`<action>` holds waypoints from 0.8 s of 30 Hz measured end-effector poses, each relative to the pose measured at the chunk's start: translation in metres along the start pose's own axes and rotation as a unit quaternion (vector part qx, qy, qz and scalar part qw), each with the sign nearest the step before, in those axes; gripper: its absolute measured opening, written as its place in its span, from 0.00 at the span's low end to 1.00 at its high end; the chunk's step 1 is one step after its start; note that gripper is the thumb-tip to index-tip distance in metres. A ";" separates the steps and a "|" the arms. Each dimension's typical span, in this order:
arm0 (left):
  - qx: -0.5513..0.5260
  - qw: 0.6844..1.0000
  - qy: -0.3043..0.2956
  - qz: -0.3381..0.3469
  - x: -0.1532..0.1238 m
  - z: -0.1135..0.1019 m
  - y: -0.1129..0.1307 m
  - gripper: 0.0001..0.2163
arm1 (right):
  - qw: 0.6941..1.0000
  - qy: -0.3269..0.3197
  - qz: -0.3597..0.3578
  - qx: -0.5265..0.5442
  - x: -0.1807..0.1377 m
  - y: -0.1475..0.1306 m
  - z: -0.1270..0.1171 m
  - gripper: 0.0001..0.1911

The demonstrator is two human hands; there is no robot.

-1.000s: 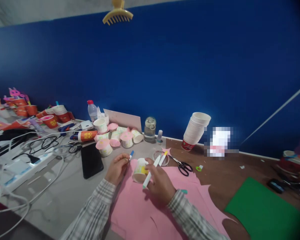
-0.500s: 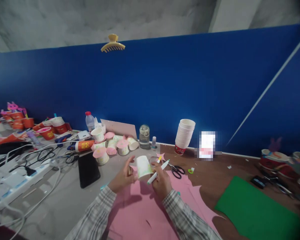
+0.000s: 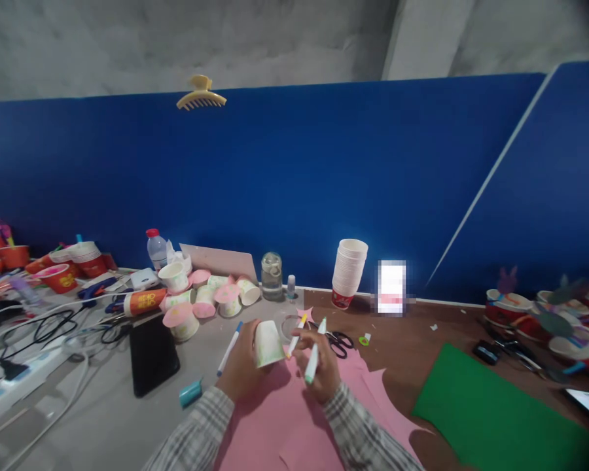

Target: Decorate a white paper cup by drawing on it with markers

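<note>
The left hand (image 3: 243, 369) is curling closed around a small white paper cup with green markings (image 3: 267, 343), holding it tipped just above the pink paper sheet (image 3: 285, 425), with a thin blue-tipped marker (image 3: 228, 348) sticking out beside its fingers. The right hand (image 3: 321, 366) is closing its fingers on a white marker pen with a green end (image 3: 314, 358), right next to the cup. A pair of black-handled scissors (image 3: 338, 341) is lying just beyond the right hand on the brown tabletop (image 3: 446, 340).

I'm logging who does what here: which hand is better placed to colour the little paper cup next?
Probably the right hand: it holds the markers, tips beside the cup. The left hand grips that cup and a blue-tipped pen, so it is steadying.
</note>
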State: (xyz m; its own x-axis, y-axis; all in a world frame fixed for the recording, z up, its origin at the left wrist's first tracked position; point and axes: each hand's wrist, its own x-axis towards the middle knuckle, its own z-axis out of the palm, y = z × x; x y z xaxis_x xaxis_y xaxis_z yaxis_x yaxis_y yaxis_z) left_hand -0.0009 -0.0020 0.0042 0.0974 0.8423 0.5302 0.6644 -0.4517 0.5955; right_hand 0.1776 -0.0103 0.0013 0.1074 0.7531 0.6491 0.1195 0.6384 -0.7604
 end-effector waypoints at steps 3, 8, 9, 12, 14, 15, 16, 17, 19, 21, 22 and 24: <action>0.049 0.997 0.020 0.048 -0.003 0.004 -0.006 0.32 | 0.992 0.073 0.048 0.094 0.005 -0.015 0.000 0.11; 0.068 0.995 0.024 0.070 -0.008 0.008 -0.009 0.31 | 0.990 0.004 0.026 0.138 -0.002 -0.026 0.006 0.19; 0.071 0.994 0.027 0.073 -0.008 0.007 -0.009 0.32 | 0.990 -0.012 0.021 0.142 -0.004 -0.026 0.007 0.19; 0.080 0.993 0.030 0.085 -0.009 0.006 -0.007 0.33 | 0.991 -0.020 0.020 0.134 -0.008 -0.026 0.010 0.17; 0.083 0.992 0.028 0.089 -0.008 0.006 -0.006 0.32 | 0.992 -0.004 0.038 0.116 -0.010 -0.025 0.013 0.15; 0.084 0.992 0.027 0.088 -0.008 0.006 -0.006 0.32 | 0.993 0.006 0.053 0.109 -0.011 -0.023 0.015 0.14; 0.085 0.992 0.026 0.085 -0.009 0.006 -0.006 0.32 | 0.992 0.017 0.072 0.105 -0.012 -0.021 0.017 0.14; 0.085 0.993 0.026 0.079 -0.009 0.006 -0.006 0.33 | 0.989 0.029 0.095 0.107 -0.013 -0.017 0.020 0.14; 0.086 0.994 0.023 0.066 -0.009 0.006 -0.006 0.34 | 0.980 0.048 0.151 0.119 -0.017 -0.010 0.023 0.13; 0.088 0.994 0.021 0.059 -0.009 0.006 -0.006 0.34 | 0.970 0.052 0.200 0.131 -0.021 -0.003 0.026 0.10; 0.089 0.994 0.020 0.057 -0.010 0.006 -0.006 0.34 | 0.965 0.051 0.217 0.136 -0.022 0.000 0.027 0.09; 0.092 0.994 0.020 0.056 -0.010 0.007 -0.007 0.34 | 0.961 0.049 0.235 0.139 -0.024 0.004 0.027 0.09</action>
State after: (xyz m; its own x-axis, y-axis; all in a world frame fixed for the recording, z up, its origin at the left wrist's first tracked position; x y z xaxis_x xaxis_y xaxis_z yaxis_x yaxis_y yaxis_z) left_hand -0.0015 -0.0051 -0.0091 0.1514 0.7750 0.6135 0.7753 -0.4781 0.4127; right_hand 0.1488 -0.0216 -0.0179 0.1779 0.9590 0.2207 -0.2325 0.2589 -0.9375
